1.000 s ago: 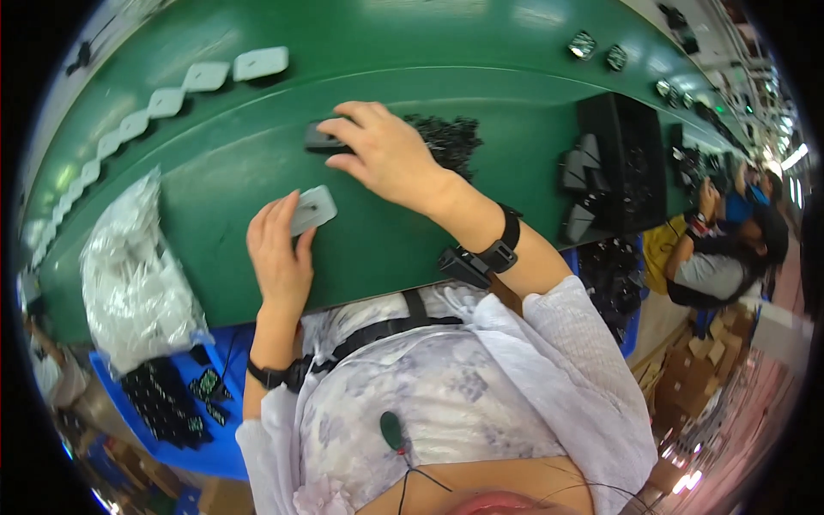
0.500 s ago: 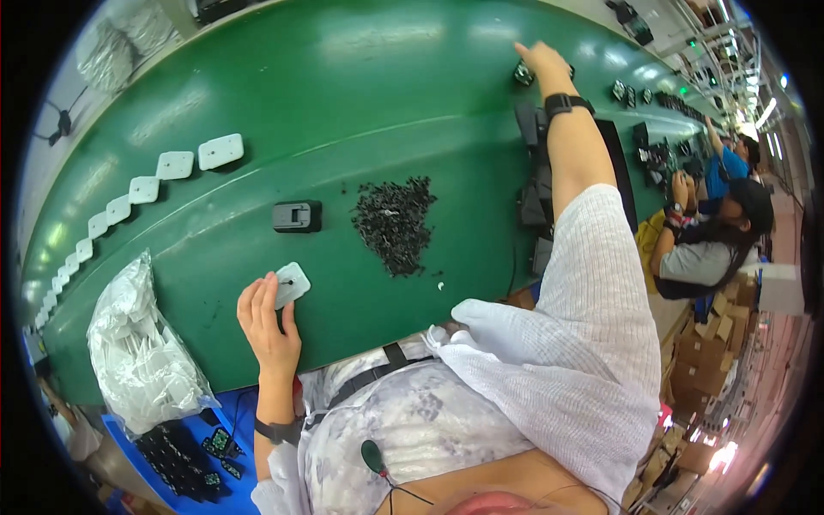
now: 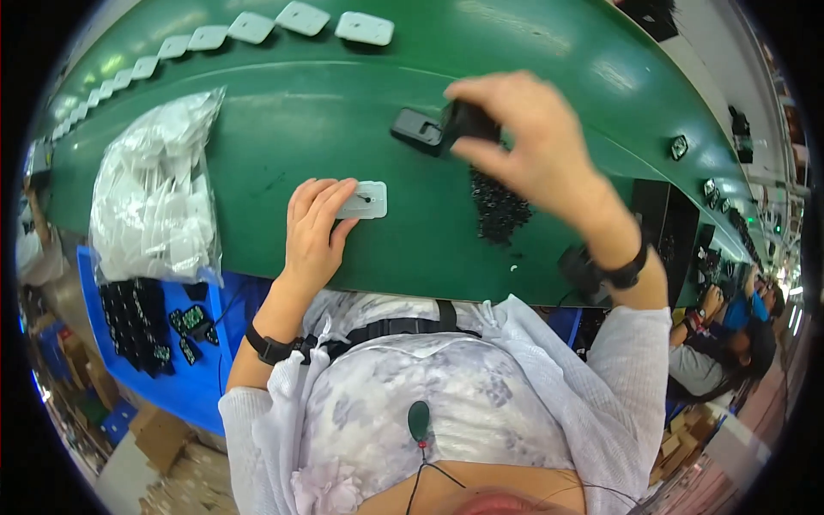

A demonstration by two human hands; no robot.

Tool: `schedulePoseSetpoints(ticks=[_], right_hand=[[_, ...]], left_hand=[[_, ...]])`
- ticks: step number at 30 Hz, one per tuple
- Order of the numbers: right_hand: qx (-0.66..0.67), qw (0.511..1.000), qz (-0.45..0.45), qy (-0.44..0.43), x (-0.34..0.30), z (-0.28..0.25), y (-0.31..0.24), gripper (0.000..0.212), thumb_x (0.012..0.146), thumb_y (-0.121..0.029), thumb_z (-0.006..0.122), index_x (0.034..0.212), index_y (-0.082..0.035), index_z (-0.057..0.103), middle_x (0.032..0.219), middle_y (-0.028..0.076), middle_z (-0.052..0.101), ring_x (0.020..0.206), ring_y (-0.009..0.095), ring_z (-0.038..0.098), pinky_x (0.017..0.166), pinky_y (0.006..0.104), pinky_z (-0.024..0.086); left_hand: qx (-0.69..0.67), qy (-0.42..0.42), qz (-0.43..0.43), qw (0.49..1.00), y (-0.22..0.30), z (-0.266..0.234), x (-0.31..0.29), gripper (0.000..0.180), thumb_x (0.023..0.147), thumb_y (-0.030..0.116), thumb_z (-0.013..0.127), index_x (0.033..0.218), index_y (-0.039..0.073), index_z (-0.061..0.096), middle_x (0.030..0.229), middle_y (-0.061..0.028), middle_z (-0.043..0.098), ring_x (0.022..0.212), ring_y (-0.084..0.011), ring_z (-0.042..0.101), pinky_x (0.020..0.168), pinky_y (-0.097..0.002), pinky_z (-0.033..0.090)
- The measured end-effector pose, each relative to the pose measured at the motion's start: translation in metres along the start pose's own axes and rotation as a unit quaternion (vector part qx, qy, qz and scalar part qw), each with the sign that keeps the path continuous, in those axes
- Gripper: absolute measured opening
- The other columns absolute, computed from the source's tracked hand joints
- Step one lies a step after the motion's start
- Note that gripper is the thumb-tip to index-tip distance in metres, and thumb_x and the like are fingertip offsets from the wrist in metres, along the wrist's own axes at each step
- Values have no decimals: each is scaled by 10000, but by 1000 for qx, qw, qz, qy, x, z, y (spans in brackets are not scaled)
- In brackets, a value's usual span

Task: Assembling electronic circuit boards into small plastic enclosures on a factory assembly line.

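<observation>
My left hand holds a small white plastic cover by its near-left side, fingers over its top and thumb at the lower edge. A small dark part sits at the middle of the cover. My right hand, slightly blurred, grips a black blocky part between thumb and fingers. That part is right beside a black rectangular fixture with a recess in its top; whether they touch I cannot tell. Under and near my right wrist lies a heap of small black pieces, partly hidden.
A line of white covers runs along the far left of the green table. A clear bag of white parts lies left, above a blue bin with circuit boards. Black boxes and co-workers are at right.
My right hand has come back from the far right of the table to the fixture, carrying the black part. My left hand still holds the white cover. The whole view has shifted.
</observation>
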State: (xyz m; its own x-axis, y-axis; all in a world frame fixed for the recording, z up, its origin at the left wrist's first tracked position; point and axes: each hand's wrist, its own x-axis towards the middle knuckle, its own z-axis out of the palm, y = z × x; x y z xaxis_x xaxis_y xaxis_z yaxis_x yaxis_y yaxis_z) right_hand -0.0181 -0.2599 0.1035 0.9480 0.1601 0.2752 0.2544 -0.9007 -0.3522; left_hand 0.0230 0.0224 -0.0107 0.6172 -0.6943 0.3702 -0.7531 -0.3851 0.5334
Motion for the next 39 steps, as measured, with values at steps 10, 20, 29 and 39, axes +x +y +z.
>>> schedulePoseSetpoints(ticks=[10, 20, 29, 39], right_hand=[[48, 997, 50, -33, -57, 80, -52, 431, 691, -18, 718, 1093, -40, 563, 1097, 124, 604, 1016, 313, 574, 860, 378, 473], [37, 999, -11, -35, -19, 107, -102, 393, 700, -64, 735, 1077, -50, 623, 1104, 94, 636, 938, 274, 599, 799, 357, 503], [-57, 998, -4, 0, -24, 126, -111, 398, 698, -62, 734, 1084, -43, 641, 1108, 92, 632, 913, 266, 601, 778, 344, 510], [239, 944, 180, -139, 8, 98, -70, 339, 792, -100, 707, 1120, -47, 641, 1084, 68, 653, 940, 169, 616, 820, 289, 493]], left_hand=[[-57, -23, -14, 998, -9, -16, -8, 525, 707, -13, 658, 1216, 61, 557, 1140, -105, 587, 1089, -302, 524, 984, -442, 392], [-216, 84, -88, 969, -18, -21, -22, 515, 761, -108, 498, 1247, 54, 549, 1267, -113, 565, 1194, -289, 514, 1026, -406, 388], [-82, -14, -22, 996, -22, -21, -28, 456, 823, -39, 444, 1231, 108, 583, 1301, -40, 568, 1247, -253, 490, 1055, -418, 347], [-1, 63, -16, 998, -15, -6, -8, 464, 723, 77, 693, 1177, 52, 606, 1102, -81, 643, 1035, -256, 584, 861, -372, 466]])
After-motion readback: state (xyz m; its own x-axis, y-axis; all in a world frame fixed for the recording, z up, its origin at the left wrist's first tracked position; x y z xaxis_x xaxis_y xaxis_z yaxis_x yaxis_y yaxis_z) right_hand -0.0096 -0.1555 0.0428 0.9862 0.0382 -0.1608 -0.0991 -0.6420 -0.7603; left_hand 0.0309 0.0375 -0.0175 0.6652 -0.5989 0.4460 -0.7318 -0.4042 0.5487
